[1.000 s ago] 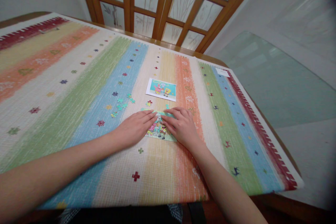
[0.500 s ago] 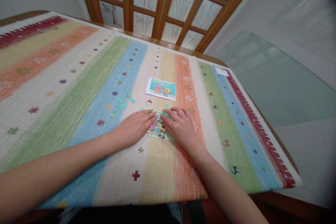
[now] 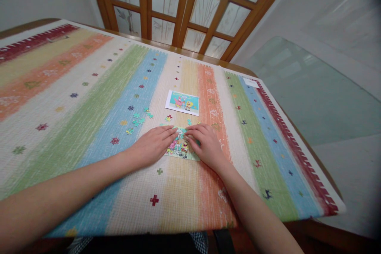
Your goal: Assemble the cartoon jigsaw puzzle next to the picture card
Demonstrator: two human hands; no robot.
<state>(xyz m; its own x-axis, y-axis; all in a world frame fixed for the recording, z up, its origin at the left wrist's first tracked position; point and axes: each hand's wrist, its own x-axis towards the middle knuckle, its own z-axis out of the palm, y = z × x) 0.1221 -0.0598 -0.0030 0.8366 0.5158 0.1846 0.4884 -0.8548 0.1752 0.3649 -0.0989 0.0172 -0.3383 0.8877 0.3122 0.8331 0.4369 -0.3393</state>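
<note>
A partly assembled jigsaw puzzle [image 3: 179, 151] with cartoon figures lies flat on the tablecloth between my hands. My left hand [image 3: 156, 143] rests flat, its outstretched fingertips on the puzzle's upper left part. From the other side my right hand [image 3: 206, 143] bends over the upper right part, thumb and fingertips drawn close together; whatever is between them is too small to make out. Just beyond the hands lie a yellowish loose piece [image 3: 168, 118] and a turquoise piece [image 3: 189, 122]. The fingers cover part of the puzzle's top edge.
Farther back is a picture card [image 3: 183, 102] showing cartoon figures on turquoise. Several loose turquoise pieces [image 3: 138, 120] are scattered left of it. A striped cloth [image 3: 137, 202] covers the table, with a small white paper [image 3: 251, 82] near its far right corner. Wooden glazed doors [image 3: 186, 12] stand behind.
My right thumb and fingers have shifted slightly right, uncovering more of the puzzle's middle. My left hand stays almost in place. The camera view has tilted a little.
</note>
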